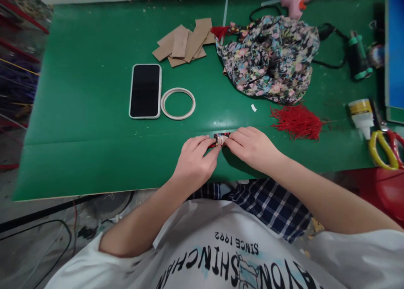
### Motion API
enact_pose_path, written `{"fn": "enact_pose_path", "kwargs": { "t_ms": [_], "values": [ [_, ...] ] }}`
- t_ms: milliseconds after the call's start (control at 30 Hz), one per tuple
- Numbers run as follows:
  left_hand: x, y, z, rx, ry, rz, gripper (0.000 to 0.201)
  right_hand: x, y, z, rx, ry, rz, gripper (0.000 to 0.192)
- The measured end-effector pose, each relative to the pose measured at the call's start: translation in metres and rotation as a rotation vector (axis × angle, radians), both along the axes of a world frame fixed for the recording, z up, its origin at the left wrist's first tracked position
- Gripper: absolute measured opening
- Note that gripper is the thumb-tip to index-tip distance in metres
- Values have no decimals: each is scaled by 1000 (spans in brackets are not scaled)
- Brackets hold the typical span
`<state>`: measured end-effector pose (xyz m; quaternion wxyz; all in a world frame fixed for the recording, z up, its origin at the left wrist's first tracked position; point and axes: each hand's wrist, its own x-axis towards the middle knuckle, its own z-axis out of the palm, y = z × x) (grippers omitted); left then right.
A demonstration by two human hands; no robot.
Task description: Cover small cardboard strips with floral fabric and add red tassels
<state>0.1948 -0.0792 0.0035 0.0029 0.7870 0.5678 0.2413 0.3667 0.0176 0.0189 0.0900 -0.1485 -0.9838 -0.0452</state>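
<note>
Green matting (78,125) covered the worktable, and we sat at its near edge. Going left to right: a smartphone (145,91) lay face up with a white ring of tape (178,103) just beside it, a loose stack of cardboard strips (186,41) sat behind them, then a crumpled floral fabric (268,57), a pink glue gun (295,2) at the far edge, a red tassel bundle (296,121), a glue bottle (361,115) and yellow-handled scissors (383,148) at the far right.

Our left hand (194,163) and right hand (251,148) met near the mat's front edge, fingertips pinched together on a small fabric-wrapped piece (221,139). The piece lay between the two hands, its long axis running left-right, the left thumb and forefinger closed on its left end and the right fingers closed on its right end. Both hands were equally near it; neither was open. Most of the piece was hidden under the fingers, so we couldn't tell its full shape.
</note>
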Motion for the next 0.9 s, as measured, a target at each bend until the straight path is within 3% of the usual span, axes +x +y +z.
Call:
{"fn": "enact_pose_path", "kwargs": {
  "t_ms": [300,667,900],
  "values": [
    [2,0,-2,-20,1,-12,23,7,7,-11,-148,114,-56,24],
    [2,-1,-2,-29,-16,-13,24,-3,1,1,-8,-31,40,27],
    [2,2,-1,-28,12,-16,22,-6,12,2,-32,-112,116,24]
  ]
}}
